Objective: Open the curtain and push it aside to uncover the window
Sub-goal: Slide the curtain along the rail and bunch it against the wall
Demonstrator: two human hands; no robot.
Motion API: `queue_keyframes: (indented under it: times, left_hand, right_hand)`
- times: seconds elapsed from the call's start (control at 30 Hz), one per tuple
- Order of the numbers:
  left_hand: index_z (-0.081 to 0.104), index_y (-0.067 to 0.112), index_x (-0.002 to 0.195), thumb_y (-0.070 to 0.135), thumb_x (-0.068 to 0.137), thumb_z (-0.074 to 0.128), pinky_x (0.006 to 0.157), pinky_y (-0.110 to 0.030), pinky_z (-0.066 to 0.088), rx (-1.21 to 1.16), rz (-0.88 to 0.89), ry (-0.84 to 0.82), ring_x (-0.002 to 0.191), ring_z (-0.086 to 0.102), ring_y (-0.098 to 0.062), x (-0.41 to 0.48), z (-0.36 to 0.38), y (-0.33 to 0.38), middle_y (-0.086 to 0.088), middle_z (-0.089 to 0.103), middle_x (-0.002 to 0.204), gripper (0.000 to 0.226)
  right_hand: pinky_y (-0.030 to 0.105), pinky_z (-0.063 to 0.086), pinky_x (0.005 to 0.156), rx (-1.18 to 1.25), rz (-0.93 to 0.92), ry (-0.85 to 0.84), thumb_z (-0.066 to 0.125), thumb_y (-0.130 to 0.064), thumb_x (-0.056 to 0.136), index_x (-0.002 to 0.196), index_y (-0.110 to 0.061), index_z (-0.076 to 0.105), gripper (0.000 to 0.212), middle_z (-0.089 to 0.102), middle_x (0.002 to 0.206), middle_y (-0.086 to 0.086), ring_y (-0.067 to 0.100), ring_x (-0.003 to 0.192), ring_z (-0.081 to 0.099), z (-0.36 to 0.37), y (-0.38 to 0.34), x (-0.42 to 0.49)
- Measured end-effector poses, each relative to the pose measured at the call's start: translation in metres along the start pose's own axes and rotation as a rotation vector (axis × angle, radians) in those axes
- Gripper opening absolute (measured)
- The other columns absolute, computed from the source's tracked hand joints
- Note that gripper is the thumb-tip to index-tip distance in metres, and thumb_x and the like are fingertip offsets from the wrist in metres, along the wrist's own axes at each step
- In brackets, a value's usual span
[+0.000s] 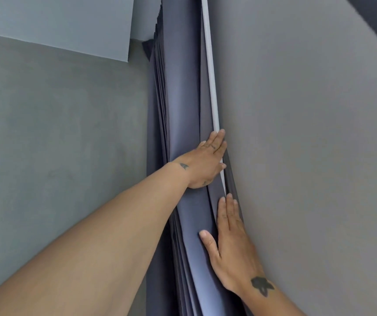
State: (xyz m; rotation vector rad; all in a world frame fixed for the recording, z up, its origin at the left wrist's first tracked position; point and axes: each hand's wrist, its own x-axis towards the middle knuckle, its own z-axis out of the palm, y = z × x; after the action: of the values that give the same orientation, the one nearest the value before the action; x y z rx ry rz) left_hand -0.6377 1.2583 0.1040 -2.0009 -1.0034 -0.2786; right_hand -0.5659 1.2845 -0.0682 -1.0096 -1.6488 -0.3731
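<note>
Both hands (pixel 205 165) flat on bunched curtain (pixel 183 110) between walls (pixel 57 133).

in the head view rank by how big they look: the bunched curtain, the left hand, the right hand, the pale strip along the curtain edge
1. Bunched curtain, largest by far.
2. Right hand and left hand: the right looks bigger, but it is nearer the camera, so unranked.
3. Pale strip: long but very thin, least area.

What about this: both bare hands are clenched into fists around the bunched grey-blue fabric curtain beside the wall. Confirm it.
Not fists. The head view shows the left hand and right hand both lying flat, fingers extended, pressed against the bunched grey-blue fabric curtain beside the grey-green painted wall. The rest stands.
</note>
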Motion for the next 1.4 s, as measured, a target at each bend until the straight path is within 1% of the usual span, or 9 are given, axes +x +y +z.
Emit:
queue_keyframes:
  times: [0.17,0.3,0.43,0.57,0.7,0.87,1.0,1.13,1.4]
  left_hand:
    - [-0.010,0.000,0.147,0.024,0.101,0.021,0.119,-0.031,-0.007,-0.028,-0.008,0.026,0.145,-0.022,-0.023,0.006,0.010,-0.004,-0.014,-0.028,0.155,0.060]
    - [-0.009,0.001,0.147,0.024,0.101,0.021,0.120,-0.031,-0.006,-0.030,-0.004,0.043,0.145,-0.022,-0.023,0.007,0.013,-0.006,-0.013,-0.027,0.155,0.060]
    - [-0.010,0.002,0.147,0.025,0.101,0.021,0.119,-0.030,-0.006,-0.030,-0.010,0.040,0.145,-0.022,-0.022,0.005,0.012,-0.004,-0.013,-0.028,0.155,0.060]
    - [-0.010,0.002,0.147,0.027,0.101,0.020,0.119,-0.030,-0.005,0.015,-0.027,0.041,0.146,-0.020,-0.022,-0.005,0.012,0.001,-0.013,-0.027,0.156,0.060]
    - [-0.006,0.004,0.149,0.029,0.101,0.019,0.120,-0.030,-0.003,0.058,-0.041,0.100,0.147,-0.015,-0.020,-0.022,-0.002,0.021,-0.011,-0.020,0.158,0.059]
    - [-0.003,0.006,0.149,0.031,0.101,0.017,0.120,-0.032,0.000,0.169,-0.011,0.146,0.148,-0.009,-0.020,-0.043,-0.032,0.058,-0.009,-0.013,0.160,0.057]
    - [-0.004,0.007,0.149,0.031,0.101,0.016,0.121,-0.034,0.000,0.157,-0.009,0.143,0.148,-0.011,-0.020,-0.059,-0.055,0.085,-0.008,-0.014,0.160,0.057]
    - [-0.004,0.006,0.149,0.032,0.101,0.016,0.121,-0.034,0.000,0.102,-0.010,0.143,0.148,-0.013,-0.019,-0.078,-0.065,0.116,-0.008,-0.014,0.160,0.058]
    - [-0.005,0.009,0.149,0.034,0.100,0.017,0.120,-0.031,-0.004,0.018,-0.001,0.180,0.146,-0.017,-0.017,-0.124,-0.075,0.168,-0.005,-0.016,0.159,0.059]
  right_hand:
    - [0.021,-0.011,0.106,-0.012,-0.019,0.019,-0.019,-0.073,0.063,0.120,-0.029,-0.038,0.074,-0.044,0.127,-0.016,0.003,0.124,-0.036,0.021,0.007,0.006]
    - [0.012,-0.020,0.098,-0.002,-0.030,0.035,-0.018,-0.073,0.065,0.118,-0.031,-0.039,0.071,-0.044,0.127,-0.017,0.001,0.124,-0.036,0.026,0.009,0.007]
    - [0.021,-0.009,0.107,0.003,-0.033,0.026,-0.014,-0.072,0.068,0.122,-0.030,-0.034,0.072,-0.040,0.131,-0.015,0.004,0.129,-0.030,0.022,0.010,0.003]
    - [0.024,-0.006,0.109,0.015,-0.031,-0.008,-0.014,-0.074,0.066,0.122,-0.030,-0.034,0.074,-0.040,0.131,-0.016,0.001,0.125,-0.035,0.009,0.009,-0.006]
    - [0.024,-0.007,0.109,-0.001,-0.030,-0.049,-0.015,-0.077,0.062,0.121,-0.031,-0.035,0.077,-0.042,0.130,-0.018,-0.002,0.121,-0.039,-0.017,0.006,-0.023]
    - [0.025,-0.004,0.109,0.009,0.002,-0.068,0.003,-0.072,0.070,0.125,-0.031,-0.029,0.076,-0.032,0.138,-0.014,0.002,0.130,-0.026,-0.067,-0.003,-0.059]
    - [0.025,-0.006,0.110,-0.067,0.007,-0.106,-0.007,-0.075,0.068,0.125,-0.030,-0.031,0.077,-0.032,0.140,-0.010,0.001,0.129,-0.031,-0.107,-0.005,-0.096]
    - [0.024,-0.005,0.111,-0.117,0.021,-0.124,-0.005,-0.073,0.070,0.124,-0.029,-0.033,0.075,-0.036,0.138,-0.011,-0.003,0.124,-0.036,-0.141,-0.011,-0.131]
    - [0.018,-0.003,0.109,-0.189,0.025,-0.162,-0.013,-0.076,0.067,0.124,-0.030,-0.033,0.076,-0.031,0.143,-0.006,-0.006,0.124,-0.035,-0.204,-0.012,-0.173]
